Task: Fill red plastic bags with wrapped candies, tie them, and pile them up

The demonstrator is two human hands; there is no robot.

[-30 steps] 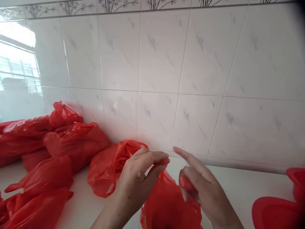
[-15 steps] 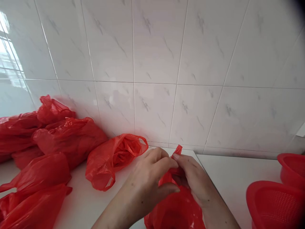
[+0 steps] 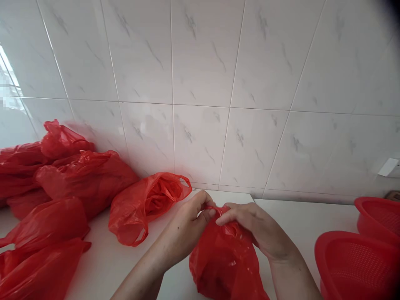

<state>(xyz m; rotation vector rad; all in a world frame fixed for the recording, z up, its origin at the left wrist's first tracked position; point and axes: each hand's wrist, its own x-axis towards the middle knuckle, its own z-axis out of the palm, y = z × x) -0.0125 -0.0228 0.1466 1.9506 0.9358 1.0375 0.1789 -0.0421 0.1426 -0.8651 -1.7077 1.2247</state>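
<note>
- The left hand point(image 3: 190, 221) is pinching a thin strip at the neck of the red plastic bag point(image 3: 225, 262) between thumb and forefinger; pulling too hard could be tearing that narrow plastic.
- The right hand point(image 3: 262, 227) is curling over the same neck, touching it, but its fingers are hiding the contact, so I cannot tell how firmly it is gripping.
- The bag is sitting upright-ish on the white countertop point(image 3: 103, 262), between the forearms, probably holding something (the red film is obscuring what); uneven tension could be tipping it.
- Slick film is offering little friction—a loose pinch could be letting the neck slip open.
- An open red carrier bag point(image 3: 128, 214) is lying near the left hand—its loop handle point(image 3: 186, 183) could be snagging on straying fingers.
</note>
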